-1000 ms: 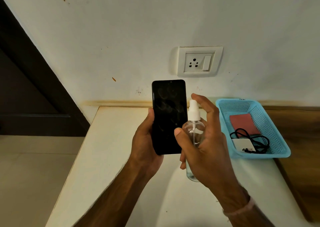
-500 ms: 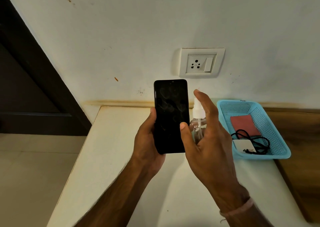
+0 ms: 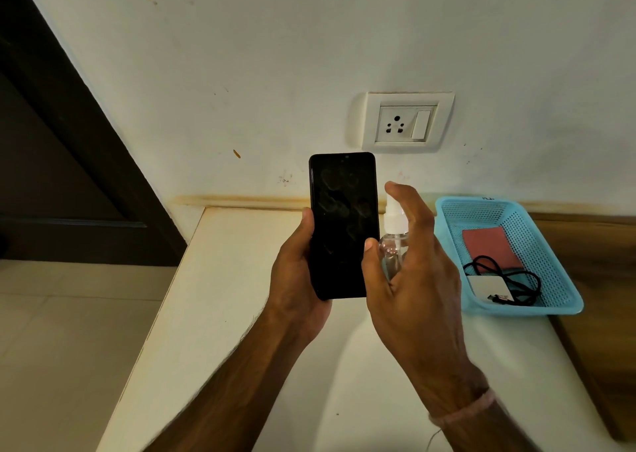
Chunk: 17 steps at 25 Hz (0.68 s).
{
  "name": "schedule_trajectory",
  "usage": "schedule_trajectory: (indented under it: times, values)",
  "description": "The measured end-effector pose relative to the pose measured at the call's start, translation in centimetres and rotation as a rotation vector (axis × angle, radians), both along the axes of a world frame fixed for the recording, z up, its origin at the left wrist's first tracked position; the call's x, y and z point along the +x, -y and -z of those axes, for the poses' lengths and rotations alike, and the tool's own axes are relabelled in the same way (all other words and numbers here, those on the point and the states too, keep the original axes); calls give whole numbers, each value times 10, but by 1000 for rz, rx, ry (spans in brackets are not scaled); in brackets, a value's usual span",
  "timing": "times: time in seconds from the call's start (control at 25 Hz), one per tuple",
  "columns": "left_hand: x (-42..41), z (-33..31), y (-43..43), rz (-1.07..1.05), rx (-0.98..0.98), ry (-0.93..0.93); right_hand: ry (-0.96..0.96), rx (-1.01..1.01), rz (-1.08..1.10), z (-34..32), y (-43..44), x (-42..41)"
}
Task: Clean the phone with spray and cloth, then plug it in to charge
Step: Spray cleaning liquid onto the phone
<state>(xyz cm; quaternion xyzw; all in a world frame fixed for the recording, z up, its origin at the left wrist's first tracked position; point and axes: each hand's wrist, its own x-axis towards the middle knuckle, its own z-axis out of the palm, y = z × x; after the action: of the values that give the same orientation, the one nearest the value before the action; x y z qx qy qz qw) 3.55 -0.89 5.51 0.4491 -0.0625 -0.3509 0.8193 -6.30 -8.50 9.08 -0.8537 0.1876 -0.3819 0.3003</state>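
Observation:
My left hand (image 3: 296, 272) grips a black phone (image 3: 342, 224) upright above the table, its smudged dark screen facing me. My right hand (image 3: 413, 279) holds a small clear spray bottle (image 3: 394, 241) with a white nozzle just right of the phone. The forefinger arches over the nozzle top and the thumb lies by the phone's right edge. A blue plastic basket (image 3: 564, 279) at the right holds a red cloth (image 3: 488, 248), a white charger (image 3: 490, 288) and a black cable (image 3: 509, 279). A white wall socket (image 3: 407, 122) with a switch sits above the phone.
The cream table (image 3: 220, 314) meets the wall at its far edge and drops off at its left edge to a tiled floor (image 3: 62, 331). A dark door (image 3: 51, 176) stands at the left. A wooden surface (image 3: 602, 262) lies right of the basket.
My right hand has raised the spray bottle and brought it closer to the phone's right side. My left hand has kept the phone nearly still.

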Motion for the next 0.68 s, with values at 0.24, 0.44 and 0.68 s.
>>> schedule_trajectory:
  times: [0.24,0.44,0.68]
  values:
    - [4,2,0,2,0,20,-9,-5,23,0,0,1]
    - [7,3,0,12,-26,35,-15,16,15,0,-1,0]
    - [15,4,-2,12,-24,46,-50,-2,0,3,-10,1]
